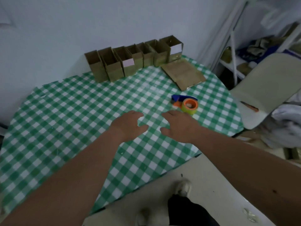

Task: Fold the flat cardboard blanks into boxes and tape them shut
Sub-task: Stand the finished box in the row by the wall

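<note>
Several folded brown cardboard boxes stand in a row along the far edge of the table, open tops up. A stack of flat cardboard blanks lies at the far right, just in front of the row. A blue and orange tape dispenser with a roll of tape lies to the right of centre. My left hand and my right hand hover side by side over the middle of the table, fingers relaxed and holding nothing. My right hand is just in front of the dispenser, apart from it.
The table wears a green and white checked cloth. A beige folding chair stands past the right edge, with a shelf rack behind it. A white wall backs the table. My shoes show on the floor below.
</note>
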